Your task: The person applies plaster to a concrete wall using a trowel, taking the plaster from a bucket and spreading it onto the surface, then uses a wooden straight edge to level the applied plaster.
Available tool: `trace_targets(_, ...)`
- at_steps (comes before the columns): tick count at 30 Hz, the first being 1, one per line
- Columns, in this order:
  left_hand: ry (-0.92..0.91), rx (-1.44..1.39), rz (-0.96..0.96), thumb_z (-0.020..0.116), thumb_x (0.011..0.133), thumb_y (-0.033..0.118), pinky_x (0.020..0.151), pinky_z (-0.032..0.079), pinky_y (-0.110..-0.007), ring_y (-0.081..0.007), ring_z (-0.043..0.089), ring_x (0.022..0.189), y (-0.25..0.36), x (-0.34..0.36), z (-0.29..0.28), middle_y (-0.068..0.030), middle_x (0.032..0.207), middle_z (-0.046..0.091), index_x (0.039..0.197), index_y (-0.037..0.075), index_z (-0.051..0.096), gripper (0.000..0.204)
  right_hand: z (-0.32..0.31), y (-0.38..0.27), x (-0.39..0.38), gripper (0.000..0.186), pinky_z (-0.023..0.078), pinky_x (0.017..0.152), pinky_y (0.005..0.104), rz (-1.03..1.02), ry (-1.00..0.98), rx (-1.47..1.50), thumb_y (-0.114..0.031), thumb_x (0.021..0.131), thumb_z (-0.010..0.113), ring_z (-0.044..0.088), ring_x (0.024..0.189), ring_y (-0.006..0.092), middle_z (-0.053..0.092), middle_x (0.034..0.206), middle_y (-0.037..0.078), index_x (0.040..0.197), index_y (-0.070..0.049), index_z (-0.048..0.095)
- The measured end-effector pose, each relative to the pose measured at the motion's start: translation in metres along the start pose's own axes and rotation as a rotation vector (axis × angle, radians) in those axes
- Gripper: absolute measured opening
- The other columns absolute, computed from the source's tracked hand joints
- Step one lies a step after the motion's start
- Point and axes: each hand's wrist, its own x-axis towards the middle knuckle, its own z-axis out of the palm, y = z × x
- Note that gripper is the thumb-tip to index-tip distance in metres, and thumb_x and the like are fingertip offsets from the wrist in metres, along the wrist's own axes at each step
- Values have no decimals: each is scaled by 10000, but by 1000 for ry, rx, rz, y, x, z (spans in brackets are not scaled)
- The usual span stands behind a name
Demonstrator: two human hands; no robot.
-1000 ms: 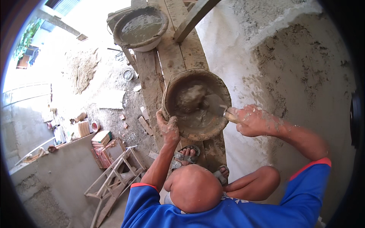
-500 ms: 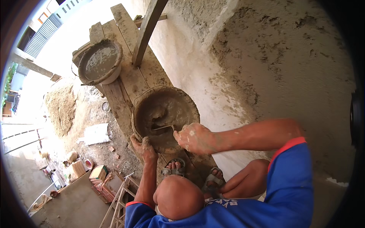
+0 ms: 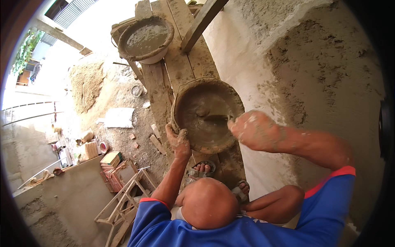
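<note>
A round, mortar-crusted bucket (image 3: 214, 148) stands on the planks in front of my feet, with wet grey mortar (image 3: 193, 123) inside. My left hand (image 3: 179, 142) is closed on its near left rim, thumb toward the inside. At the right rim my right hand (image 3: 257, 131), smeared with mortar, makes a fist around the handle of a trowel (image 3: 216, 118). Most of the handle is hidden by my fingers, and the trowel's blade lies low in the mortar, hard to make out.
A second bucket (image 3: 154, 57) of watery grey mix stands farther along the planks (image 3: 158, 94). A slanting wooden post (image 3: 201, 26) rises beside it. The plastered wall (image 3: 321, 94) borders my right. Down on the left are a sand heap (image 3: 86, 84), a white sack (image 3: 119, 118) and a wooden frame (image 3: 123, 206).
The whole view has shifted, placing the buckets farther right and higher. My right hand has moved the trowel toward the right rim. My left hand still grips the rim.
</note>
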Motion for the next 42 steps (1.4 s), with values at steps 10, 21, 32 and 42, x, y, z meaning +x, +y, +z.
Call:
trace_targets(10, -1, 123, -34, 506, 760, -72, 766, 455, -261, -120, 519, 847, 20, -7, 13, -33, 962, 535, 1062, 46, 468, 326, 29, 2, 19, 294, 535, 583, 368, -76, -40, 54, -112, 752, 616, 681, 704, 267, 665, 718, 121, 1010, 29, 596)
trace_targets(21, -15, -20, -33, 528, 765, -80, 748, 461, -260, -117, 533, 837, 5, 0, 8, -32, 958, 550, 1058, 57, 467, 329, 27, 28, 96, 144, 574, 563, 381, 132, -171, -361, -107, 737, 730, 699, 848, 191, 717, 855, 2, 874, -145, 757)
trace_targets(32, 31, -146, -21, 512, 759, -93, 703, 498, -280, -134, 553, 779, 1, -3, 15, -40, 911, 559, 1002, 58, 484, 287, -8, 64, 110, 298, 458, 515, 375, 113, -871, 176, -125, 720, 597, 596, 563, 232, 645, 707, 81, 1005, -70, 663)
trace_targets(42, -30, -214, 4, 521, 766, -50, 770, 477, -273, -131, 547, 860, -4, -3, 10, -56, 1005, 565, 1124, 34, 464, 372, 70, 51, 49, 545, 454, 414, 292, 299, -619, 1305, -86, 787, 653, 543, 511, 124, 593, 722, 64, 1316, -101, 523)
